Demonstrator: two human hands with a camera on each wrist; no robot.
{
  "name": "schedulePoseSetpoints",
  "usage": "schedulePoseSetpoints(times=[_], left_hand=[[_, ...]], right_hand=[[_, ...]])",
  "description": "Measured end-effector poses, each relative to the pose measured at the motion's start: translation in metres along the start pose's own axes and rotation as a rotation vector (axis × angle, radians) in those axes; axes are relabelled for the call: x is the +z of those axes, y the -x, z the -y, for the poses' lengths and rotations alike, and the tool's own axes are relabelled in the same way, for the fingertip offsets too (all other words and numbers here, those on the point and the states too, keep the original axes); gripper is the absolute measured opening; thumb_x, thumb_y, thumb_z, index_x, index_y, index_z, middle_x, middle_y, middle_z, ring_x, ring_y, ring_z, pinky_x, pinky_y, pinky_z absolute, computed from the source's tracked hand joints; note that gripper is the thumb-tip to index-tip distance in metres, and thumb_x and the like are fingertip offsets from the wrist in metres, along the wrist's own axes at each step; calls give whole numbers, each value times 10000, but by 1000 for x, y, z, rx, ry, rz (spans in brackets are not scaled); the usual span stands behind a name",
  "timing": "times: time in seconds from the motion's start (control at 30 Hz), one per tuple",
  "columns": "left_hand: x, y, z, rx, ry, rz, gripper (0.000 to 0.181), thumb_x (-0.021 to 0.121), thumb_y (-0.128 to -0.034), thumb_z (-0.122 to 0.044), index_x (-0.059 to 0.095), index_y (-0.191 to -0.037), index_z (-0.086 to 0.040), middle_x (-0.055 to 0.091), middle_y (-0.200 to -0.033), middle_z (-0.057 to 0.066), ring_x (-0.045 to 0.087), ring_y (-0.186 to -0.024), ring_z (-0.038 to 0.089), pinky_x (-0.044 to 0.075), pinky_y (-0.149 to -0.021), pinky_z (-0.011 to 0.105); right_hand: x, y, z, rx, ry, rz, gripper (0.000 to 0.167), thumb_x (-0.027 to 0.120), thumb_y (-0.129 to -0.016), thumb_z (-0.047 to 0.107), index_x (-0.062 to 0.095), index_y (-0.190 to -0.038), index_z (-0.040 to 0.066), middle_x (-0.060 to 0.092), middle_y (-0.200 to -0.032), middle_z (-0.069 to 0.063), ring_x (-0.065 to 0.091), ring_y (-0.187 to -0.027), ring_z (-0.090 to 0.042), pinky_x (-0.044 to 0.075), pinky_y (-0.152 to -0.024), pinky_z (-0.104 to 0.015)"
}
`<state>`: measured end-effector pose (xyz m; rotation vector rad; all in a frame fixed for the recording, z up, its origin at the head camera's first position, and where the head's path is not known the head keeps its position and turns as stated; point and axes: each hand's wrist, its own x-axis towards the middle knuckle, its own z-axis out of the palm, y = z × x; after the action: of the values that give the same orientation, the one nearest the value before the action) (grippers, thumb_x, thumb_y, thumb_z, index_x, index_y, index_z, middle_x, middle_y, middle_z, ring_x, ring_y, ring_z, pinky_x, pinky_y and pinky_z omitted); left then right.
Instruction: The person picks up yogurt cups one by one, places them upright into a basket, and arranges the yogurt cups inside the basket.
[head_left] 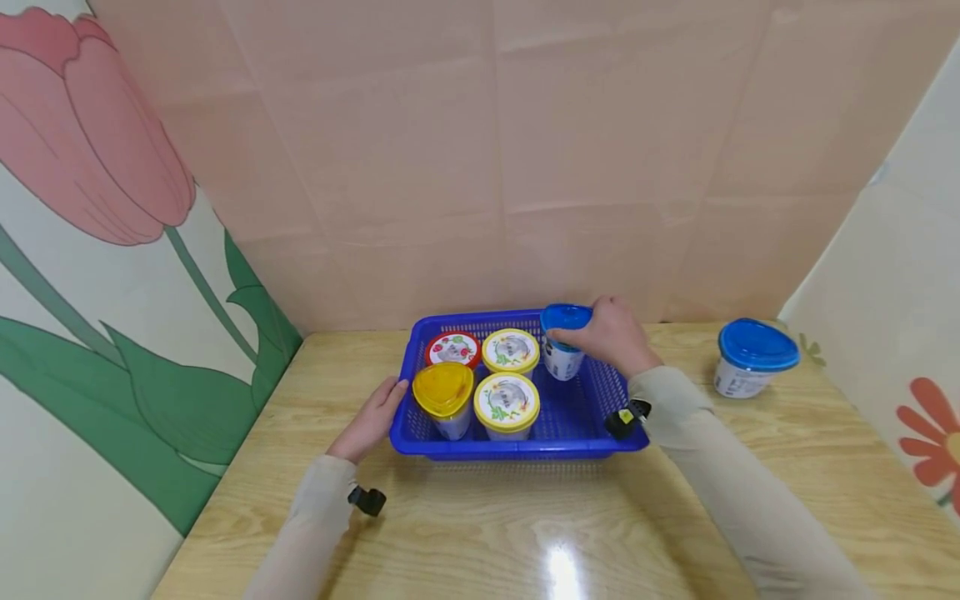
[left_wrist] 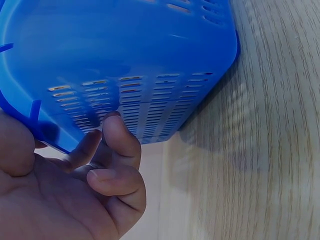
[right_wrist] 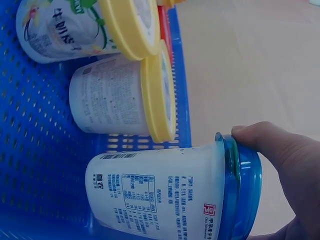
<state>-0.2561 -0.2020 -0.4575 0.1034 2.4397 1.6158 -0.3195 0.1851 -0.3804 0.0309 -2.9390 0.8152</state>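
A blue plastic basket (head_left: 517, 447) stands on the table. My left hand (head_left: 371, 423) holds its left rim, thumb over the edge and fingers curled beneath it along the slotted wall (left_wrist: 150, 95). My right hand (head_left: 615, 337) grips a white tub (right_wrist: 155, 192) by its blue lid, at the back right inside the basket. Whether the tub's base touches the basket floor I cannot tell. Left of it sit two tubs with printed yellow lids (head_left: 511, 350), a red-lidded tub (head_left: 453, 348) and a tub with a plain yellow lid (head_left: 444, 389).
Another white tub with a blue lid (head_left: 756, 357) stands on the wooden table (head_left: 465, 533), to the right of the basket. A pinkish-beige covering (head_left: 495, 167) rises behind the table. Painted walls with flowers flank both sides.
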Motion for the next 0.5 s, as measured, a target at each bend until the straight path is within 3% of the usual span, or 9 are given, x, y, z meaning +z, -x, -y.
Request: schedulePoseSetpoints(times=[0.17,0.4,0.5], left_hand=[[0,1,0,4,-12,-2,544,270,-1097,-459,396,-1451,-66,597,-1286,174,635,-1096,264,512,-981,471],[0,0,-1,-5,-19,-5,560,279,-1089,-486,404,-1450,-76,605,-1273,162,627,-1105,259,478,-1022,485],[0,3,-8,-12,-15,-1,540,279,-1098,-447,404,-1445,-52,609,-1257,174,631,-1092,274,486,-1007,487]], right_hand=[[3,-2,0,26,31,60,1069,732,-769,663,411,-1358,-170,430,-1335,-338,513,-1126,-448,476,-949,-600],[5,-6,2,19,94,107,1155,703,-778,694,328,-1407,-198,394,-1359,-373,508,-1160,-491,464,-966,-614],[6,-6,3,23,115,127,1151,692,-790,692,314,-1416,-197,387,-1356,-373,505,-1162,-488,463,-971,-611]])
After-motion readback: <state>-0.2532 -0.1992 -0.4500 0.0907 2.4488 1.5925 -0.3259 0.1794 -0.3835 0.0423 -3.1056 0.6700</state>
